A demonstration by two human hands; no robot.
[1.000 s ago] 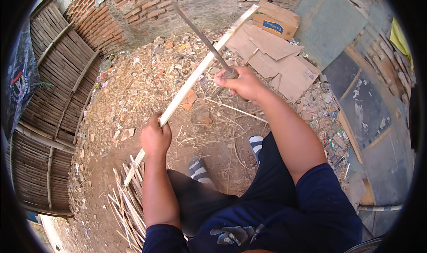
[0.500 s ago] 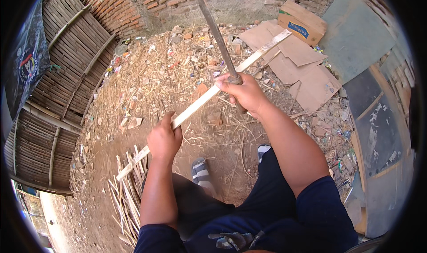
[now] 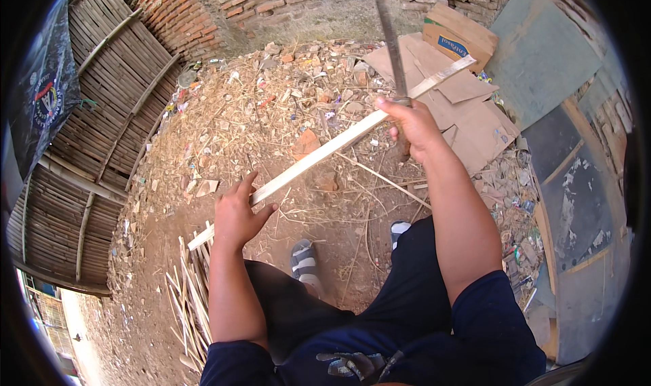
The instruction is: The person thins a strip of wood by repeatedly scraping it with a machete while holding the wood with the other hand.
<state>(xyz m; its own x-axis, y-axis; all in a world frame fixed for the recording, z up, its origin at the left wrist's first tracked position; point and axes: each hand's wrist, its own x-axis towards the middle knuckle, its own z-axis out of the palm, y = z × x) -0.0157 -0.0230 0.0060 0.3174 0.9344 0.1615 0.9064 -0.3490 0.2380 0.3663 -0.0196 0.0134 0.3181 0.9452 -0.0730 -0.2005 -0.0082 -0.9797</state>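
A long pale wooden strip [image 3: 325, 150] slants from lower left to upper right across both my hands. My left hand [image 3: 234, 216] is loosely around its lower part, thumb and forefinger apart, the other fingers mostly hidden. My right hand [image 3: 417, 131] is closed around the handle of a machete [image 3: 395, 53], whose dark blade points up and away. The machete crosses over the strip close to my right thumb. Whether the right fingers also grip the strip, I cannot tell. Below the strip, a thin pale stick [image 3: 383, 176] slants toward my right knee.
A pile of thin strips [image 3: 182, 304] lies by my left leg. Rubble and straw [image 3: 237, 128] cover the ground toward a brick wall [image 3: 285, 13]. Cardboard sheets [image 3: 481, 125] and a box [image 3: 461, 33] lie far right, beside leaning panels [image 3: 549, 53]. A slatted bamboo wall [image 3: 102, 108] stands left.
The strip has slid toward the upper right. My right hand and the machete have moved right, while my left hand has shifted slightly left and its thumb has spread. The thin stick has come into sight.
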